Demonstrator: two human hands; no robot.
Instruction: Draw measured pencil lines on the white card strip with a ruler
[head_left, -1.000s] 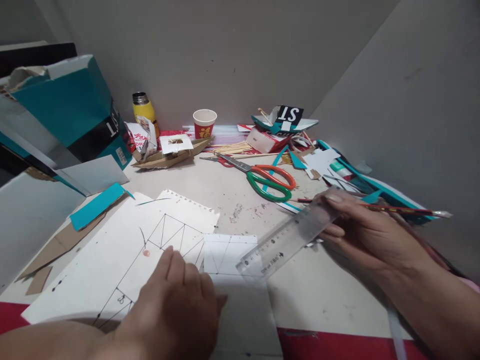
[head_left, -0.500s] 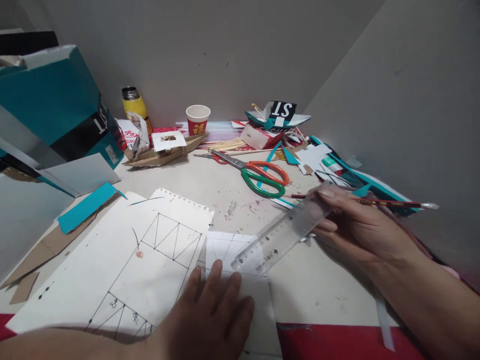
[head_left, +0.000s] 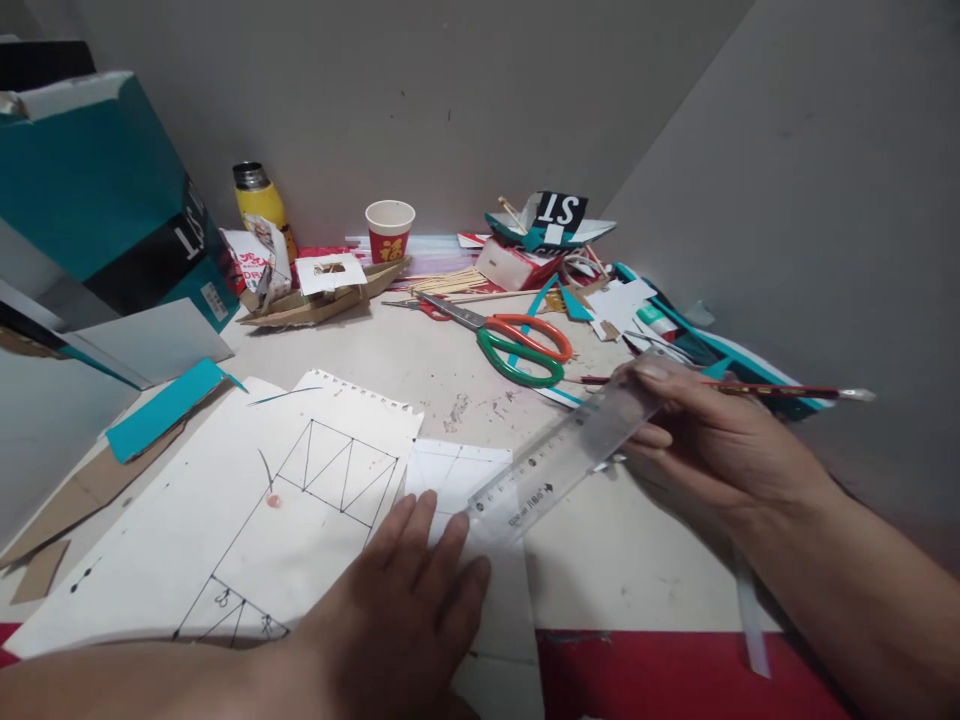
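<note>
A: Person's left hand (head_left: pixel 397 600), covering?

B: Bare. Four separate fingers (head_left: pixel 424 530), rounded at the tips. Nails indistinct in the dim light.

A: Left forearm (head_left: pixel 127 682)?

B: Bare over the visible length. Broad, smooth outline, cropped by the lower picture edge.

A: Right hand (head_left: pixel 720 430)?

B: Also bare. Thumb (head_left: pixel 664 372) blunt at the tip; remaining fingers partly hidden, shape only partly recorded.

A: Right forearm (head_left: pixel 862 570)?

B: Bare above the wrist. Narrow there, widening steadily up the arm; surface smooth, far end cropped.
</note>
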